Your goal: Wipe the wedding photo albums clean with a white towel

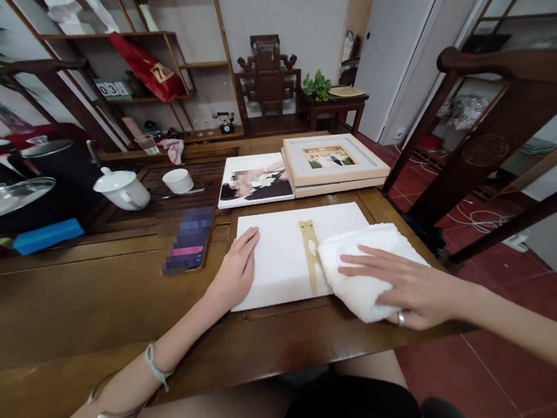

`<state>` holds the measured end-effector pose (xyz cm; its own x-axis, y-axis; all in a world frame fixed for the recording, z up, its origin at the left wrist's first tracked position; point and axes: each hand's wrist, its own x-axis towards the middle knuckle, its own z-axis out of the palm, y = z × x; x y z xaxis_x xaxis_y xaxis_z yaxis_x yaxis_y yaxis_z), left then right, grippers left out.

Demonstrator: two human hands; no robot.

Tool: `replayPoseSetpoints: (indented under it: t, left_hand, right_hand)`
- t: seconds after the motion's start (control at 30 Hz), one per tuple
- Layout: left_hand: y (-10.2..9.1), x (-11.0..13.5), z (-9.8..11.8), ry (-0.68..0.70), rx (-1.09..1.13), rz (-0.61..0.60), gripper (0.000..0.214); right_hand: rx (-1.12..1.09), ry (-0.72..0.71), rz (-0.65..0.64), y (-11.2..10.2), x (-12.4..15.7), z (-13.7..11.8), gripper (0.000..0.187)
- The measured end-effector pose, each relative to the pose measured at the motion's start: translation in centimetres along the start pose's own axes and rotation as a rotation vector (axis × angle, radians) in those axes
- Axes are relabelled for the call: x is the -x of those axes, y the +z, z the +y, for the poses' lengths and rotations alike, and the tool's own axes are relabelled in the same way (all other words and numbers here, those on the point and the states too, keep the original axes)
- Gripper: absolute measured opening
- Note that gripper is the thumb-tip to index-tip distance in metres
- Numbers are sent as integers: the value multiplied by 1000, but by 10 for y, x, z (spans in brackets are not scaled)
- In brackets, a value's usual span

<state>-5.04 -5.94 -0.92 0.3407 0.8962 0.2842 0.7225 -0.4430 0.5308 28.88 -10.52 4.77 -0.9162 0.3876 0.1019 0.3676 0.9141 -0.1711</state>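
A white panel (283, 252) lies face down on the wooden table (93, 304), with a thin wooden stand strip (310, 249) running down its back. My left hand (238, 270) rests flat and open on the panel's left edge. My right hand (408, 285) lies with fingers stretched out on a folded white cloth (359, 260), which covers the panel's right corner. Beyond the panel lie an unframed photo print (255, 179) and a stack of light wooden picture frames (331, 161).
A phone (189, 240) lies left of the panel. Farther left are a white teapot (122, 188), a white cup (177, 180), a blue sponge (47, 235) and dark pots with lids (10, 196). A dark wooden chair (511, 135) stands at the table's right.
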Motion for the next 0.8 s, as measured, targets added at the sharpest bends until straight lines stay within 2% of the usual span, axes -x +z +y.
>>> replayPoseSetpoints:
  t: [0.1,0.33,0.43,0.53,0.7,0.8]
  left_hand:
    - [-1,0,0,-4,-2,-8,48]
    - [-2,0,-1,2,22,-18,48]
    - [-2,0,0,-3,14,-18,48]
    - [-2,0,1,-14,7,-24,48]
    - [-2,0,1,-11,10,-8,47]
    - [-1,0,1,-12,8,-9,47]
  right_hand:
    - [12,27,-7,-4,-10,18,12]
    - [113,148,90,-3,-52,92,16]
    - [117,165,99,-2,-59,101,17]
    - [117,142,87,-3,-49,82,18]
    - [45,60,-21,-1,-9,11,19]
    - [63,11,-36,0,11,-23,15]
